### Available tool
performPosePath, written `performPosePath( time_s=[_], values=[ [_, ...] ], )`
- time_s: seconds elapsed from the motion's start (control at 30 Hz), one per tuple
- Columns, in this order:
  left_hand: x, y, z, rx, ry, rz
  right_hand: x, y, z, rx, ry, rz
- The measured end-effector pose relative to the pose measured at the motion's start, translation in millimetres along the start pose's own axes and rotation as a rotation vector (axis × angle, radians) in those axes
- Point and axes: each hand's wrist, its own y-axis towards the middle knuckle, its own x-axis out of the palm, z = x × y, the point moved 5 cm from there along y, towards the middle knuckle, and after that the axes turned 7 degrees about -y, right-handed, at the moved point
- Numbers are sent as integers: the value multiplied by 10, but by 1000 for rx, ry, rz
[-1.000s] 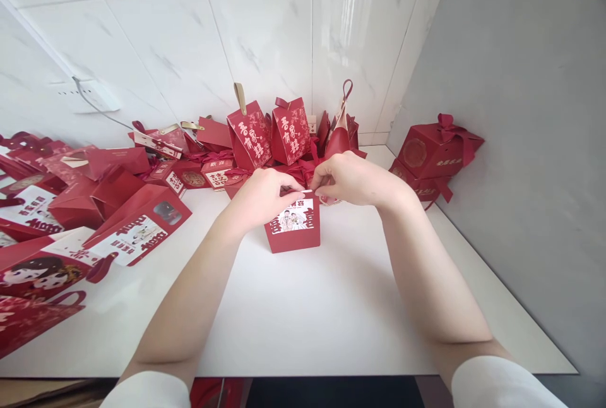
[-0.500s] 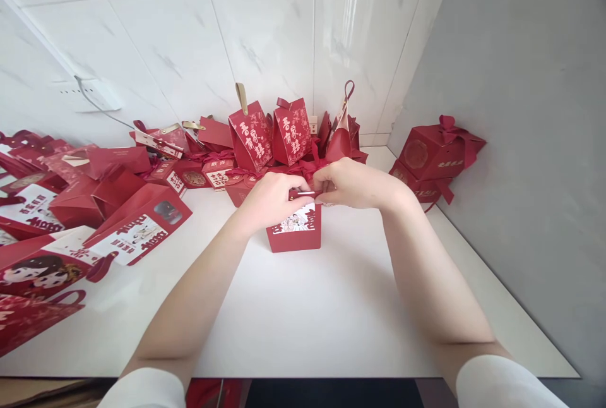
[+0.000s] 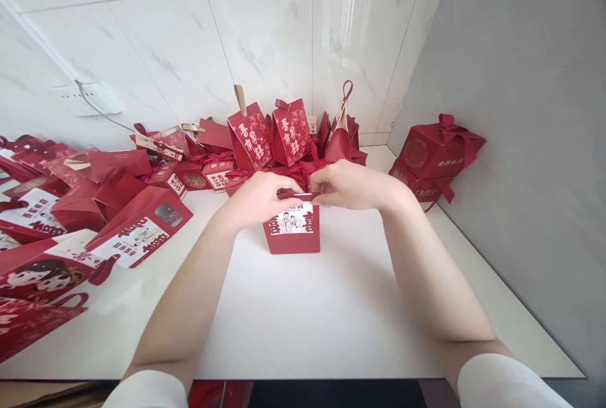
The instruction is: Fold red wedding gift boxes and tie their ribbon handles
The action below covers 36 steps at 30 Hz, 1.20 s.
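Observation:
A red gift box (image 3: 296, 242) with a white panel showing a cartoon couple stands upright on the white table (image 3: 303, 319). My left hand (image 3: 265, 201) is closed on the left part of the box's top edge, thumb in front and fingers behind. On the right part of the same edge, my right hand (image 3: 334, 186) pinches with thumb and fingertips. The top of the box lies between both hands, and some fingertips are hidden behind it.
Two red boxes with white lettering (image 3: 292, 131) stand behind my hands by the tiled wall (image 3: 265, 35). Many red boxes (image 3: 137, 231) are heaped on the left. Stacked red boxes with ribbons (image 3: 428, 150) sit at the right beside a grey panel (image 3: 530, 143).
My left hand has shifted slightly left along the box's top, uncovering more of the cartoon panel. The right hand has barely moved, and the box stays in about the same place.

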Motion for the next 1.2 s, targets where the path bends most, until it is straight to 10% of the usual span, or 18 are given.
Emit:
performPosePath(
  time_s=[0.3, 1.2],
  values=[
    [-276, -104, -148, -23, 71, -26, -38, -11, -82, -123, 123, 84],
    [-270, -117, -155, -34, 90, -25, 85, 170, -301, -290, 42, 323]
  ],
)
